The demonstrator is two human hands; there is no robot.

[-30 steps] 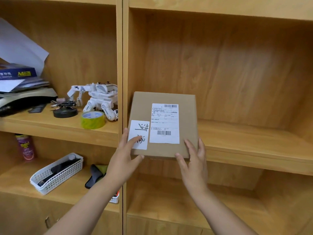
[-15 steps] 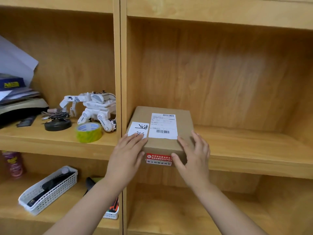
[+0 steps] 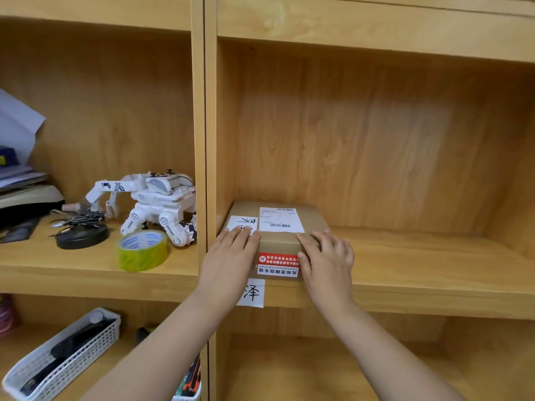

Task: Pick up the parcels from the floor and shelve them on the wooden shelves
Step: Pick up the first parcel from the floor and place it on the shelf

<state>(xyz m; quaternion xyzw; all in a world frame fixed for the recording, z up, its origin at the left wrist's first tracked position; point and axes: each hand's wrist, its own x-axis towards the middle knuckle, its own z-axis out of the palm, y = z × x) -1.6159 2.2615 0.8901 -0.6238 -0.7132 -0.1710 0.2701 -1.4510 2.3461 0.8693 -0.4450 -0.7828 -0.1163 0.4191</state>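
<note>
A brown cardboard parcel (image 3: 311, 219) with white shipping labels on top and a red sticker on its front lies flat on the wooden shelf (image 3: 419, 264), tight against the left wall of the right-hand compartment. My left hand (image 3: 231, 253) grips its front left corner, fingers over the small handwritten label. My right hand (image 3: 325, 256) grips the front right corner, fingers on top and thumb on the front face. A white paper tag (image 3: 251, 293) with a handwritten character hangs on the shelf edge below the parcel.
The left compartment holds a white toy robot (image 3: 150, 204), a roll of yellow tape (image 3: 143, 250), a black round object (image 3: 82, 235) and stacked papers (image 3: 17, 180). A white basket (image 3: 63, 354) stands on the lower left shelf. Bare shelf board extends right of the parcel.
The parcel has gone from held tilted above the shelf edge to lying flat on the shelf, pushed further in. Both hands followed it forward and stay on its front corners.
</note>
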